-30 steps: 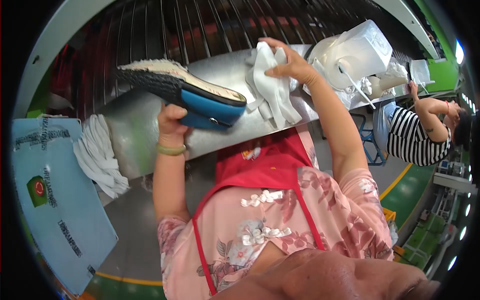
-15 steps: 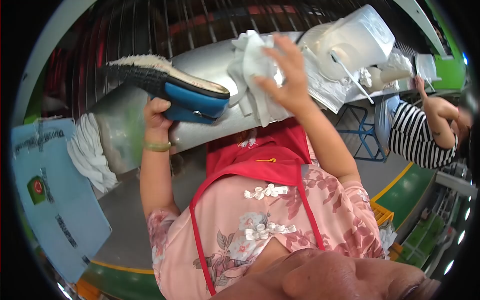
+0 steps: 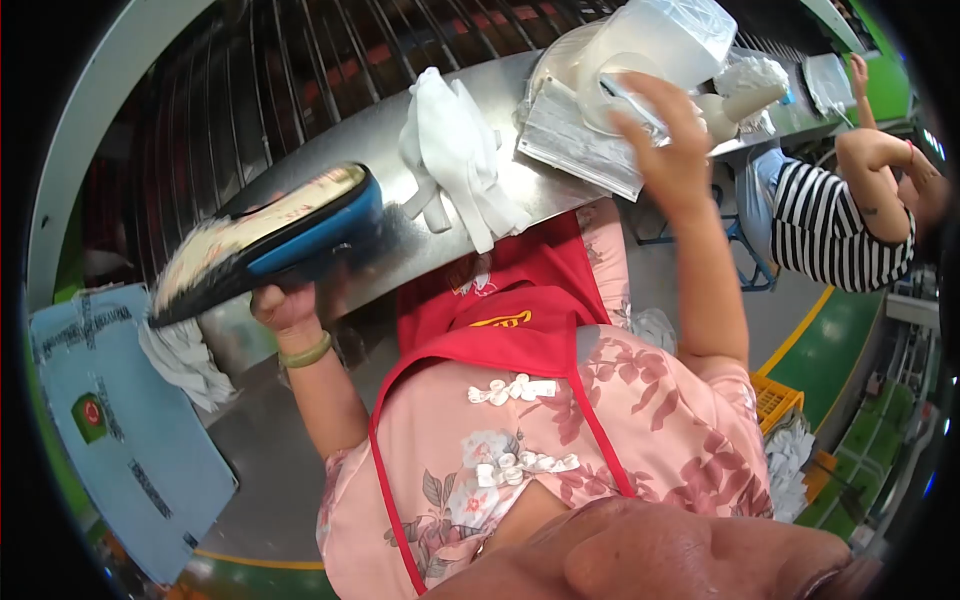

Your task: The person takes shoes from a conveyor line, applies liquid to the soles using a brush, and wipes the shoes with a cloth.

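Observation:
My left hand (image 3: 285,306) holds a blue shoe (image 3: 300,245) with a black edge, its pale inside turned up and its fuzzy end pointing left. The shoe is slightly blurred. Over a translucent white container (image 3: 655,45), my right hand (image 3: 672,130) is raised with thumb and fingers apart. A thin pale stick (image 3: 625,92) shows between these fingers at the container's opening; whether they touch it is unclear. On the metal surface (image 3: 385,225), between my hands, lies a crumpled white cloth (image 3: 455,150).
Silver foil (image 3: 580,145) lies beside the container, with a pale cone-shaped piece (image 3: 750,103) further right. Metal bars (image 3: 290,90) run behind the surface. A blue box (image 3: 130,430) and white cloths (image 3: 185,365) are at left. A person in stripes (image 3: 835,220) sits at right.
The shoe has turned and moved down and left with my left hand. My right hand has let go of the white cloth and moved right to the container.

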Motion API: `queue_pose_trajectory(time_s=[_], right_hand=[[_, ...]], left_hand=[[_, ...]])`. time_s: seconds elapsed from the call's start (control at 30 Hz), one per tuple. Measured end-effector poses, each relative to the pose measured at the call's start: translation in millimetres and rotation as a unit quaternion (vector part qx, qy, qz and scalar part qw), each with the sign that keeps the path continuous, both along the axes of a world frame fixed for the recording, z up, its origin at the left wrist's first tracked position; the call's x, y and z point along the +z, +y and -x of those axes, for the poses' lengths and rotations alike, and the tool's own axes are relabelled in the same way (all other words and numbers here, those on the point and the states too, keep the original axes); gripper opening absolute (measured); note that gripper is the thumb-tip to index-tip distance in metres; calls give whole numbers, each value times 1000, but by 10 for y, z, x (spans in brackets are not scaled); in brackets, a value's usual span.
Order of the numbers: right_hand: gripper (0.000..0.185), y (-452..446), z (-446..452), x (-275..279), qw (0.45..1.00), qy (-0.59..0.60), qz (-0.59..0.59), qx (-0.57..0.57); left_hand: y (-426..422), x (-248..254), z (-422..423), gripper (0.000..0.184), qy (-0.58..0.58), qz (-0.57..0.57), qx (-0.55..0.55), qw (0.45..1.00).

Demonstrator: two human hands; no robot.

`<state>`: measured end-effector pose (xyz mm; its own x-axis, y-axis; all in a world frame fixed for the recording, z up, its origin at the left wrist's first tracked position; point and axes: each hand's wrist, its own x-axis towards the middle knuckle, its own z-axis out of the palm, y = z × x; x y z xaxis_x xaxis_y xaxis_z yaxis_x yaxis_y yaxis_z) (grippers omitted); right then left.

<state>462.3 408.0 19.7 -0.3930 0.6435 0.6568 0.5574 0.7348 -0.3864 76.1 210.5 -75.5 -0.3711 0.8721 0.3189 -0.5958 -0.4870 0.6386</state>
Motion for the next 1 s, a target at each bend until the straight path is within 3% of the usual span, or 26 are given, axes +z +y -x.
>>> queue_pose_trajectory(time_s=[0.07,0.1,0.13,0.17,0.27,0.33,0.37,0.4,0.47,0.67,0.87,0.93,1.0], right_hand=[[28,91,-382,21,991,-66,4,-113],[28,110,-494,11,992,-64,5,-107],[26,116,-588,-8,975,-140,48,-166],[25,120,-632,-25,946,-215,90,-225],[25,186,-592,-56,920,-280,159,-226],[24,247,-572,-121,920,-283,158,-222],[23,269,-565,-163,918,-288,157,-221],[23,289,-572,-201,918,-287,158,-221],[22,298,-666,-220,933,-261,136,-209],[20,147,-726,68,942,-252,72,-211],[13,249,-745,-202,918,-318,60,-228],[14,276,-787,-203,908,-352,56,-219],[15,270,-789,-134,927,-300,69,-213]], left_hand=[[-68,185,-79,100,72,3,17,997],[-154,97,-6,98,76,24,-5,997],[-215,-14,33,98,78,26,1,997],[-267,-121,54,94,45,51,15,998],[-295,-242,44,87,-22,97,53,994],[-233,-311,45,78,88,143,154,974],[-246,-340,7,77,78,160,191,965],[-225,-213,-53,77,80,161,191,965],[-147,-44,-144,80,195,233,234,924],[7,69,-368,79,265,218,218,914],[73,152,-484,80,378,244,217,866],[81,145,-510,79,357,239,211,878],[106,119,-467,75,506,172,277,799]])
